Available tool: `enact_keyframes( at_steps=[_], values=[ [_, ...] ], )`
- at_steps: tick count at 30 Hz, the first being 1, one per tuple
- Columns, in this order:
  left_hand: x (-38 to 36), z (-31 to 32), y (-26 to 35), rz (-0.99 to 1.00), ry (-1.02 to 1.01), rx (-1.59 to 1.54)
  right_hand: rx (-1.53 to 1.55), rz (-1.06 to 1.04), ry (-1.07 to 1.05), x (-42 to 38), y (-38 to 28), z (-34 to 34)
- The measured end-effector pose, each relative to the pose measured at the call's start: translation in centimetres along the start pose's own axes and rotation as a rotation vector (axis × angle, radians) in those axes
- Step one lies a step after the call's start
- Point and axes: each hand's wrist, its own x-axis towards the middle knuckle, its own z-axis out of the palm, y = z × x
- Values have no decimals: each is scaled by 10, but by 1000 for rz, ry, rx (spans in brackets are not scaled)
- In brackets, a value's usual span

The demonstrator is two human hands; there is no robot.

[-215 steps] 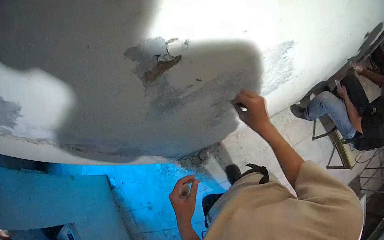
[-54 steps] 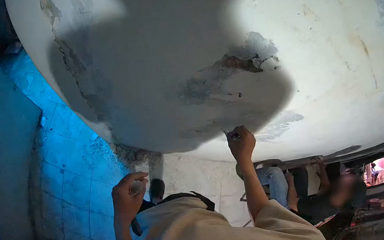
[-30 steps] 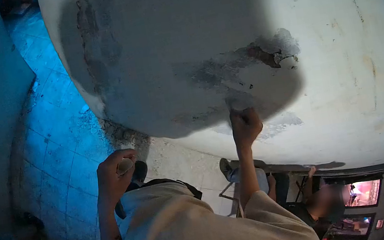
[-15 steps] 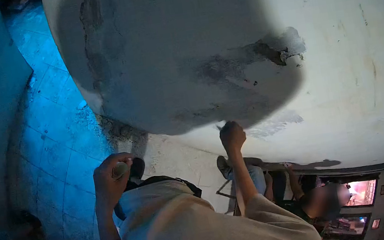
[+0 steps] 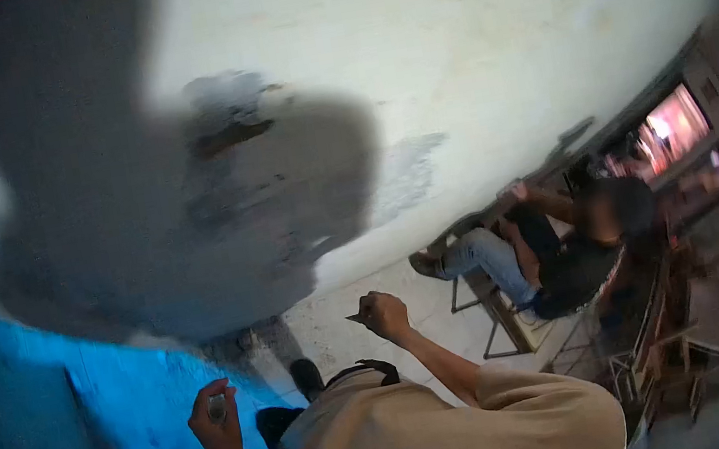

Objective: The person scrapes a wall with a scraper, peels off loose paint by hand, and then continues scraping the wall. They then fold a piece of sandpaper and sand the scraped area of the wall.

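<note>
My left hand [image 5: 214, 435] is closed round a small cup-like container [image 5: 217, 409], its round end showing between thumb and fingers. In my right hand [image 5: 386, 318] is a small scraper [image 5: 356, 317], its dark pointed blade sticking out to the left of the fist. Both hands are held out in front of my body, below the pale wall [image 5: 485, 64]. On the wall, a patch of broken plaster [image 5: 233, 138] lies partly in a large shadow, with a grey smeared patch [image 5: 413, 176] to its right.
A person in dark top and jeans [image 5: 565, 276] sits to the right on a bench [image 5: 517, 326] along the wall. Wooden chairs [image 5: 681, 352] stand beyond. Blue-lit tiled floor [image 5: 127, 421] spreads to my left, and a bright window-like screen [image 5: 673, 123] is at far right.
My view has swung right, bringing the seated person and chairs further into sight. My right hand is now lower, farther from the wall. Both hands keep their holds.
</note>
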Motion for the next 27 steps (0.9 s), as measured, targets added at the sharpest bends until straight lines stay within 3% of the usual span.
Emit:
enact_keyframes(
  at_steps=[5,11,16,27],
  values=[
    [28,30,19,191,-199,112,52,288,70,-43,23,-18],
    [45,69,52,231,-490,120,170,472,241,-103,61,-3],
    [34,90,57,333,-566,98,237,592,236,-134,63,-5],
    [28,89,54,307,-611,105,206,537,265,-137,55,-2]
  ],
)
